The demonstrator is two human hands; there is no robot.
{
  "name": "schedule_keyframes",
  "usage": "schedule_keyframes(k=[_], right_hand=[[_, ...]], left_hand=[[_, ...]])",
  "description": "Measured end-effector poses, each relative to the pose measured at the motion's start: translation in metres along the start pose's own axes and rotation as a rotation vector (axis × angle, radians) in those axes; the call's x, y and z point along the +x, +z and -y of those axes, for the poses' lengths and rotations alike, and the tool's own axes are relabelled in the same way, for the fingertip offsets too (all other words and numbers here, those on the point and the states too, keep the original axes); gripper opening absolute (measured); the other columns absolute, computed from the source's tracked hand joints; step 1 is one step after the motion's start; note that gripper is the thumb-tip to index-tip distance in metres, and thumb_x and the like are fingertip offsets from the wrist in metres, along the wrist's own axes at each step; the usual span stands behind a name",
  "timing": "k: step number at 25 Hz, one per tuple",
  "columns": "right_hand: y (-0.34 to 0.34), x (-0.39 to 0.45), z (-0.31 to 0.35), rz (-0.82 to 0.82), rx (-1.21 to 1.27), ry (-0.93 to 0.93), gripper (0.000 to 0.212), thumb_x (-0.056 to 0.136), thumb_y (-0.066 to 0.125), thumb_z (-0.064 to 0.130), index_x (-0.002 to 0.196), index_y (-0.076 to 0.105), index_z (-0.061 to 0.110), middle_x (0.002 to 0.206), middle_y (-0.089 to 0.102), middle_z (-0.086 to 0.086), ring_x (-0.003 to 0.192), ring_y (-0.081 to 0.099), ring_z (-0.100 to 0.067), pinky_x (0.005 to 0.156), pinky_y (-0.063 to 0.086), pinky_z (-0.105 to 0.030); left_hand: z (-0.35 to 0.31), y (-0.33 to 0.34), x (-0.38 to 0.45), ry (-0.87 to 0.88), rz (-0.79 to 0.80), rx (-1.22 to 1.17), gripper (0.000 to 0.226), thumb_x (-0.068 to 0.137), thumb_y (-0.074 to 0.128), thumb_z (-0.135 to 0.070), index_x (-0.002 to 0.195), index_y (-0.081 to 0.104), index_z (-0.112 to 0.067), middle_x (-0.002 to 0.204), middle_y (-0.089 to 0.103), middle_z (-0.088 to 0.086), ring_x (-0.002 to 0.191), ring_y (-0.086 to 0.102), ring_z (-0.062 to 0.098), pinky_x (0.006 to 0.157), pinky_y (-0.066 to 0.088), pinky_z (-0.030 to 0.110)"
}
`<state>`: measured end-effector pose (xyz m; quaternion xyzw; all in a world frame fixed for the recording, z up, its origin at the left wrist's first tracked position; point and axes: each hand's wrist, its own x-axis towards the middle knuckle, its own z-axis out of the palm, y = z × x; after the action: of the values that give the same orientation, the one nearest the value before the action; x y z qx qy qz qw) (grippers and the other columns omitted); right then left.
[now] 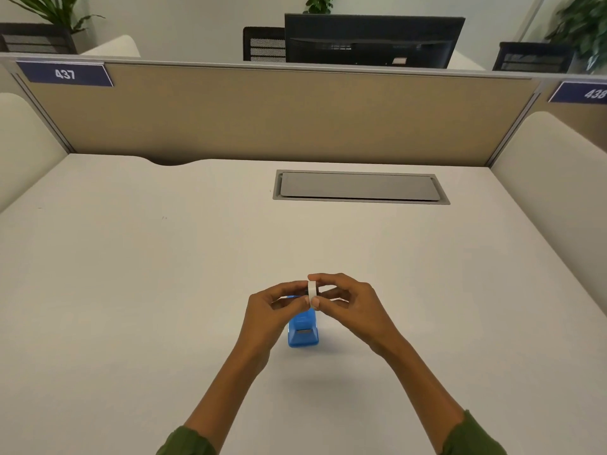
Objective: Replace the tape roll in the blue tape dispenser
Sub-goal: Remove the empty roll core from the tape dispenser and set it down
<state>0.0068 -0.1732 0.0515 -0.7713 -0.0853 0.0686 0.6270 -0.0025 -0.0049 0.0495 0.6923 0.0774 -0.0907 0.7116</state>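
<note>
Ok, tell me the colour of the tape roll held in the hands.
White tape roll, seen in the head view.

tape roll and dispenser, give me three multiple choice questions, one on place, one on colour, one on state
1. Where is the tape roll?
A. lying on the desk by the cable hatch
B. held above the dispenser
C. on the partition

2. What colour is the dispenser?
A. red
B. black
C. blue

3. How is the tape roll held?
A. between the fingers of both hands
B. by the left hand alone
C. by no hand

Answers:
1. B, the white roll sits over the dispenser, which stands on the desk.
2. C, its body shows bright blue below the hands.
3. A, the left hand and the right hand both pinch it.
</note>
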Motion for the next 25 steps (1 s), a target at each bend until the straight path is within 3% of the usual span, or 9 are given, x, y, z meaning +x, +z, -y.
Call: schedule_keyframes(k=[2, 8, 12, 16, 21, 25], right_hand=[[-0.001, 0.000, -0.001, 0.007, 0.026, 0.008, 0.032, 0.078, 0.074, 0.016, 0.106, 0.068, 0.030, 0.105, 0.069, 0.004, 0.089, 0.068, -0.010, 0.076, 0.055, -0.020], [-0.004, 0.000, -0.002, 0.042, 0.046, -0.048, 0.034, 0.077, 0.073, 0.006, 0.106, 0.068, 0.021, 0.108, 0.067, 0.002, 0.093, 0.066, -0.016, 0.081, 0.055, -0.023], [-0.008, 0.003, -0.003, 0.066, 0.059, -0.094, 0.035, 0.075, 0.074, 0.006, 0.105, 0.068, 0.022, 0.104, 0.065, 0.009, 0.092, 0.065, -0.016, 0.080, 0.053, -0.020], [-0.018, 0.024, -0.013, -0.101, 0.116, 0.007, 0.045, 0.075, 0.073, 0.004, 0.111, 0.063, 0.029, 0.103, 0.068, 0.007, 0.091, 0.065, -0.012, 0.073, 0.054, -0.018], [-0.013, 0.072, -0.044, -0.193, -0.170, 0.078, 0.044, 0.073, 0.073, 0.003, 0.112, 0.059, 0.019, 0.106, 0.066, -0.002, 0.089, 0.062, -0.013, 0.068, 0.052, -0.012], [-0.001, 0.096, -0.068, -0.096, -0.371, 0.107, 0.049, 0.075, 0.071, 0.007, 0.121, 0.055, 0.012, 0.115, 0.065, -0.007, 0.102, 0.058, -0.019, 0.089, 0.051, -0.032]], left_hand=[[0.000, 0.002, 0.000, -0.042, -0.020, -0.029, 0.022, 0.073, 0.075, -0.015, 0.094, 0.072, -0.020, 0.094, 0.074, 0.005, 0.089, 0.069, 0.018, 0.080, 0.050, 0.025], [0.001, 0.006, 0.007, -0.110, -0.068, -0.067, 0.018, 0.075, 0.070, -0.004, 0.081, 0.073, -0.021, 0.086, 0.075, 0.008, 0.086, 0.069, 0.024, 0.078, 0.053, 0.028], [0.002, 0.005, 0.011, -0.143, -0.042, -0.098, 0.015, 0.078, 0.066, -0.005, 0.086, 0.073, -0.016, 0.091, 0.074, 0.013, 0.089, 0.069, 0.028, 0.083, 0.055, 0.034], [0.005, -0.004, 0.009, -0.140, -0.134, -0.165, 0.015, 0.080, 0.065, -0.005, 0.090, 0.070, -0.016, 0.095, 0.072, 0.009, 0.089, 0.069, 0.021, 0.081, 0.056, 0.032], [0.010, -0.010, -0.001, -0.173, -0.127, -0.195, 0.014, 0.079, 0.069, -0.012, 0.090, 0.072, -0.019, 0.093, 0.074, 0.009, 0.086, 0.070, 0.022, 0.078, 0.057, 0.033], [0.011, -0.007, -0.001, -0.169, -0.097, -0.184, 0.016, 0.076, 0.071, -0.012, 0.089, 0.074, -0.021, 0.095, 0.074, 0.008, 0.088, 0.071, 0.021, 0.079, 0.056, 0.031]])
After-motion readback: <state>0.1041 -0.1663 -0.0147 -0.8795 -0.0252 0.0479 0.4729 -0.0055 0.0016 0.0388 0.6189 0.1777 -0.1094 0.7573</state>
